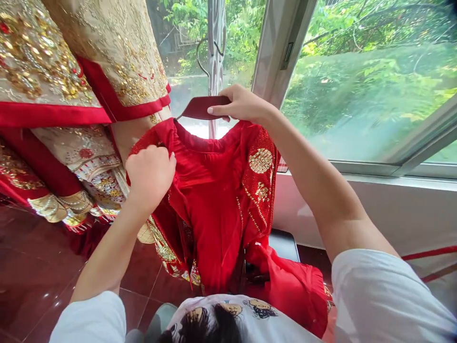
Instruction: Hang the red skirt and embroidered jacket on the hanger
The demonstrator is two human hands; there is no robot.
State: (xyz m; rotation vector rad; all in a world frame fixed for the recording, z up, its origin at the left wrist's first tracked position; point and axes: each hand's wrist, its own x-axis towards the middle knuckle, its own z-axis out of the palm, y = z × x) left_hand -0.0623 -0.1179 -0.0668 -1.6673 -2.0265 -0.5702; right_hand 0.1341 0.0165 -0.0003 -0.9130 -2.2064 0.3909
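A red jacket [214,205] with gold embroidery and beaded trim hangs open in front of me, its plain red lining showing. My right hand [241,102] is closed around the broad dark-red hanger [200,107], thumb in front, above the jacket's collar. The hanger's left end reaches down to the neckline on the left side; its metal hook points up toward the window. My left hand [152,166] is closed on the jacket's left-side shoulder, knuckles up, with the fingertips hidden.
Gold-embroidered garments with red borders [139,107] hang at the left. Red fabric [296,286] lies low at the right, near a dark chair [283,245]. Behind stand a metal-framed window [357,100] and its sill [374,183]. The floor has dark-red tiles [32,267].
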